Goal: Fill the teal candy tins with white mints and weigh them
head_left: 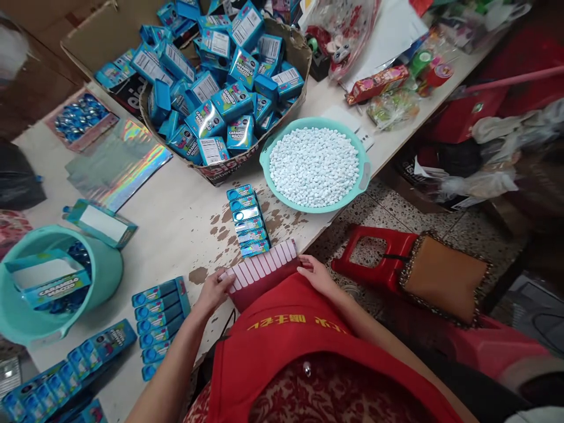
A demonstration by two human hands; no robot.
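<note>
A row of several narrow pink-and-white pieces [262, 266] lies at the table's front edge, against the red apron. My left hand [219, 286] grips the row's left end, fingers and thumb closed on it. At the right end is my right hand [312, 271], its fingers a little apart and their tips near or against the row. Just beyond the row stands a short line of blue small boxes [248, 222]. A turquoise bowl [284, 197] full of small white candies [314, 167] sits farther back on the right.
A cardboard box [220, 174] heaped with blue cartons stands at the back. At left are a turquoise bucket [103, 273] and more rows of blue boxes [161, 320]. A red stool [379, 252] stands beyond the table's right edge.
</note>
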